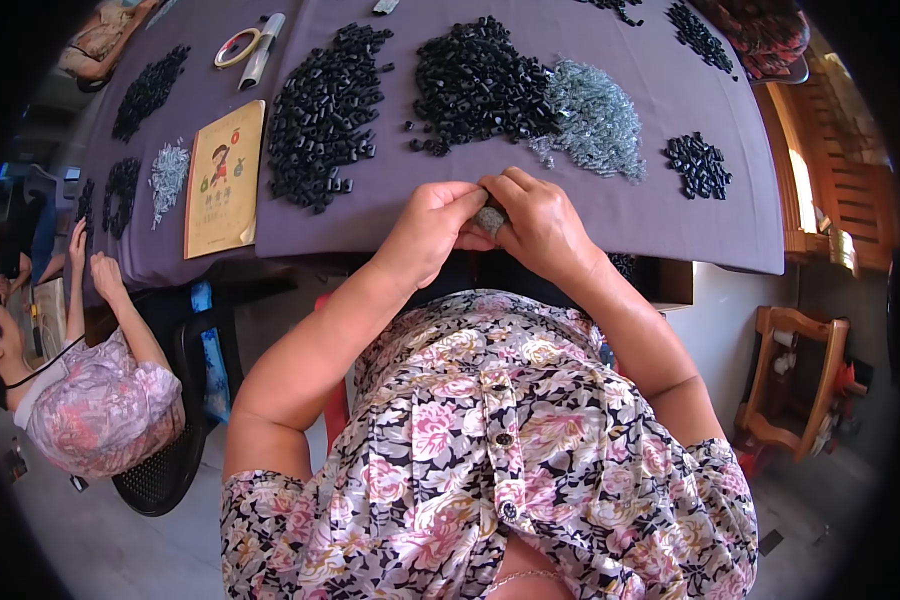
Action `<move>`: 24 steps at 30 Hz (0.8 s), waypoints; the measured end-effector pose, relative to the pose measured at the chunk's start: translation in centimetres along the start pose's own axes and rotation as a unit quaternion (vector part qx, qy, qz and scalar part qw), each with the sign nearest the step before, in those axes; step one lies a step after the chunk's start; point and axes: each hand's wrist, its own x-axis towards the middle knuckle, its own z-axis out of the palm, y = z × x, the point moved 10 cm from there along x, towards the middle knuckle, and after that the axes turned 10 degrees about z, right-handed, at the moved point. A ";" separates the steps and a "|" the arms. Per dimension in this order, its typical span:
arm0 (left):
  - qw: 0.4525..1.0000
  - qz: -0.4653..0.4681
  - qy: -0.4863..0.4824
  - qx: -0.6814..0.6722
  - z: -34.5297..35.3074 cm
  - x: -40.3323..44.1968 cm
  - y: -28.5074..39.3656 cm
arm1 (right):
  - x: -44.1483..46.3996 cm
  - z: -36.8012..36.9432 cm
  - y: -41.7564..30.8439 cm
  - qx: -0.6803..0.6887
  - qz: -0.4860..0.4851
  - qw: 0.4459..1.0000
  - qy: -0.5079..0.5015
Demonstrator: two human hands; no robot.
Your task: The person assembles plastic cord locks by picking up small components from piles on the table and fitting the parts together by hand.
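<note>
My left hand point(438, 228) and my right hand point(542, 222) meet at the table's front edge, fingers closed together. Between the fingertips is a small dark piece point(484, 196), mostly hidden. A grey band point(490, 221) shows around a finger of my right hand. Just beyond my hands lie a large pile of small black pieces point(475, 80) and, touching it, a pile of clear pieces point(598, 120). Another black pile point(325, 120) is farther left.
A yellow booklet point(224, 180), a tape roll point(237, 47) and a clear roll point(262, 50) lie on the purple cloth point(370, 215). A small black pile point(698, 166) is at right. Another person point(100, 405) sits at left. A wooden stool point(792, 380) stands at right.
</note>
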 end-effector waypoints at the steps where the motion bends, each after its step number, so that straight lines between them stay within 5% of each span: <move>1: 1.000 -0.003 0.004 -0.001 -0.1 0.0 0.2 | 0.0 -0.1 0.0 0.014 0.004 1.000 0.007; 24: 0.999 -0.018 0.027 0.020 0.1 -0.3 0.7 | -0.2 -0.8 -1.4 -0.039 -0.006 0.998 -0.052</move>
